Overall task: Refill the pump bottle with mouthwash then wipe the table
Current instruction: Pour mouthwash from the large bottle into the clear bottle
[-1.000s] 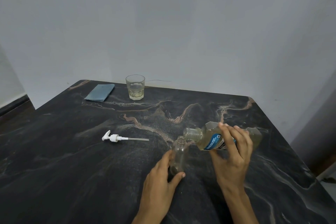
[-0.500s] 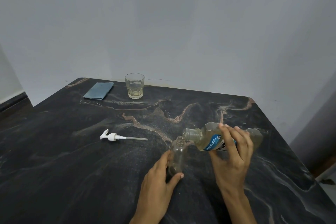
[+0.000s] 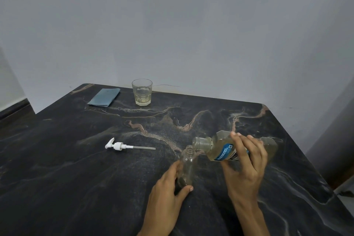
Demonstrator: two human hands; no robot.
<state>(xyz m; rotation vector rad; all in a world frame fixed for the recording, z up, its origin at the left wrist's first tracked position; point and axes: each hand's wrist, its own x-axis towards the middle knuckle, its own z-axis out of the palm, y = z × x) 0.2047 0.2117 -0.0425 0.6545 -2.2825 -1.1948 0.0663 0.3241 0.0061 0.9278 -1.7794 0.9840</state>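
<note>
Your right hand (image 3: 244,161) is wrapped round the mouthwash (image 3: 222,148), fingers over the label, holding it nearly flat on its side w/ the open neck pointing to 9 o'clock. Your left hand (image 3: 168,189) grips the bottle (image 3: 186,166) low down, thumb across the front, fingers behind; the bottle stands on the table (image 3: 76,188), open mouth up, leaning a little toward the mouthwash. The two mouths sit just beside each other, mouthwash lip a touch above and to 3 o'clock of the bottle's mouth. Can't tell if liquid is flowing; the bottle looks near empty.

To pour well, I'd say: bring the mouthwash lip right over the bottle's mouth before tipping more, since that mouth is narrow and the mouthwash neck is wider. Tip slowly, thin stream. Keep your left hand firm and low so the light bottle won't topple. Watch the level thru the clear wall; leave room for the pump tube.

Further out: the pump (image 3: 118,146) lies on its side at 9 o'clock of the bottle, well apart. At 11 o'clock, near the far edge, stands a glass (image 3: 142,92) w/ a little pale liquid, and the cloth (image 3: 104,97) lies folded just left of it, ready for wiping later.
</note>
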